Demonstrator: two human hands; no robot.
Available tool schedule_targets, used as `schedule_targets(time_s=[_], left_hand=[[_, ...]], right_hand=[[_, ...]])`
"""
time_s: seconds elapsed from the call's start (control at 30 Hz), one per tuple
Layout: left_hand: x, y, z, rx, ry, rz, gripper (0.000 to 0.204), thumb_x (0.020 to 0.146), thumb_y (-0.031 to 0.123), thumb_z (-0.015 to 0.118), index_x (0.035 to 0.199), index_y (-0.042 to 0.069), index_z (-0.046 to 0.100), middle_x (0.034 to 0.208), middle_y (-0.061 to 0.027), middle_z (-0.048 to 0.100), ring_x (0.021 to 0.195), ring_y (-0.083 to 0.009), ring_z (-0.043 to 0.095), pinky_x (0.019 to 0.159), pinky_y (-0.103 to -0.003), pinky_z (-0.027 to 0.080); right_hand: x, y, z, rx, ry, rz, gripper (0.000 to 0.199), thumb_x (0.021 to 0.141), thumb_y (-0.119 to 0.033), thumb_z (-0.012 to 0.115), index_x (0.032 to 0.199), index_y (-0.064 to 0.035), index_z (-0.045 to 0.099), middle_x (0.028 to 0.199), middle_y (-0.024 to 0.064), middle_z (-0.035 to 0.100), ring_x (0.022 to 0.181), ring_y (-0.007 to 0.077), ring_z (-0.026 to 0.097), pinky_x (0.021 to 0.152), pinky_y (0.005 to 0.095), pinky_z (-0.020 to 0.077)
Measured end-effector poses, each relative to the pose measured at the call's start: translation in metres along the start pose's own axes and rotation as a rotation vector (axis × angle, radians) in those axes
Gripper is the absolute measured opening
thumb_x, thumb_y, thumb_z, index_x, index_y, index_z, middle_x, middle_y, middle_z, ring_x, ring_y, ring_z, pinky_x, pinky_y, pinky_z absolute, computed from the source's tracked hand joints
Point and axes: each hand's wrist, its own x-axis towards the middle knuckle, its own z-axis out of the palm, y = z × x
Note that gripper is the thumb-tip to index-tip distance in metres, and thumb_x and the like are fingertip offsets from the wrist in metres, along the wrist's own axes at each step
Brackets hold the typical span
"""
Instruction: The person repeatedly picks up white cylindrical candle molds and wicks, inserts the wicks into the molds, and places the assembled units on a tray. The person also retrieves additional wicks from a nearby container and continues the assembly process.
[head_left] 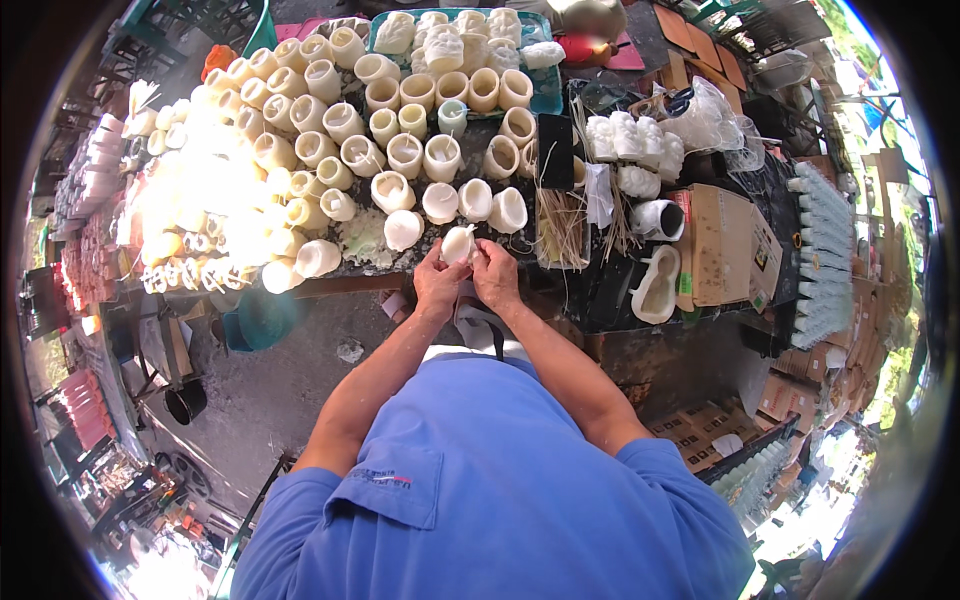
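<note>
At the table's front edge I hold a small cream wax candle (458,246) between both hands. My left hand (437,285) is closed around its left side. The fingers of my right hand (495,274) pinch its right edge, where a pale thin piece sticks up. Just beyond stand several cream wax candles, one of them a round candle (404,230) close to my left hand. Another candle (509,211) leans a little to the right of my right hand. Many have hollow tops, and wicks show in some. What my fingertips do behind the held candle is hidden.
Rows of hollow candles fill the table, washed out by sunlight at left. A teal tray (547,92) at the back holds pale moulded pieces. At right are a bundle of wicks (562,228), a cardboard box (722,245) and a white mould (655,285). A teal bucket (265,320) sits below.
</note>
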Motion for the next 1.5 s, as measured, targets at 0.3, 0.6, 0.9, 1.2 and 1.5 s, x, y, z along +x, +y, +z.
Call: schedule_targets(time_s=[0.3, 0.6, 0.9, 1.2, 1.5], left_hand=[[0.006, -0.016, -0.013, 0.096, -0.084, 0.159, 0.070, 0.095, -0.004, 0.072, 0.157, -0.004, 0.040, 0.122, -0.0134, 0.068, 0.100, -0.0168, 0.070, 0.085, -0.029, 0.063], [0.004, -0.023, -0.014, 0.281, 0.051, 0.299, 0.061, 0.097, 0.004, 0.073, 0.152, -0.004, 0.048, 0.115, -0.0079, 0.055, 0.103, -0.0146, 0.066, 0.084, -0.030, 0.064], [0.003, -0.032, -0.012, 0.380, 0.154, 0.305, 0.059, 0.090, 0.006, 0.079, 0.146, 0.006, 0.061, 0.097, -0.0059, 0.061, 0.090, -0.0135, 0.065, 0.082, -0.029, 0.058], [0.005, -0.011, 0.009, 0.072, 0.349, 0.175, 0.035, 0.102, 0.013, 0.058, 0.127, -0.008, 0.068, 0.107, -0.0098, 0.063, 0.090, -0.0178, 0.068, 0.070, -0.031, 0.065], [0.041, -0.043, -0.012, 0.390, 0.522, 0.028, 0.040, 0.091, 0.025, 0.055, 0.107, -0.006, 0.074, 0.093, -0.0241, 0.073, 0.081, -0.0353, 0.070, 0.079, -0.044, 0.053]], right_hand=[[0.009, 0.025, 0.008, 0.471, -0.094, 0.110, 0.048, 0.097, -0.037, 0.077, 0.122, 0.0050, 0.073, 0.092, 0.0055, 0.066, 0.077, 0.0122, 0.060, 0.071, 0.0301, 0.0522], [0.013, 0.023, 0.036, 0.399, 0.157, 0.145, 0.032, 0.101, -0.027, 0.073, 0.117, 0.0006, 0.076, 0.093, 0.0147, 0.079, 0.082, 0.0161, 0.072, 0.075, 0.0338, 0.0564], [0.006, 0.008, 0.024, -0.083, 0.238, -0.096, 0.018, 0.101, -0.016, 0.061, 0.096, 0.0010, 0.065, 0.089, 0.0245, 0.071, 0.085, 0.0473, 0.069, 0.075, 0.0536, 0.0534], [0.000, -0.002, 0.023, -0.145, 0.152, -0.225, 0.016, 0.103, -0.015, 0.054, 0.096, -0.0001, 0.054, 0.087, 0.0266, 0.067, 0.083, 0.0489, 0.067, 0.071, 0.0553, 0.0525], [0.004, 0.032, 0.026, -0.103, 0.083, 0.160, 0.021, 0.096, -0.014, 0.056, 0.094, 0.0047, 0.064, 0.084, 0.0314, 0.069, 0.086, 0.0526, 0.068, 0.077, 0.0581, 0.0523]])
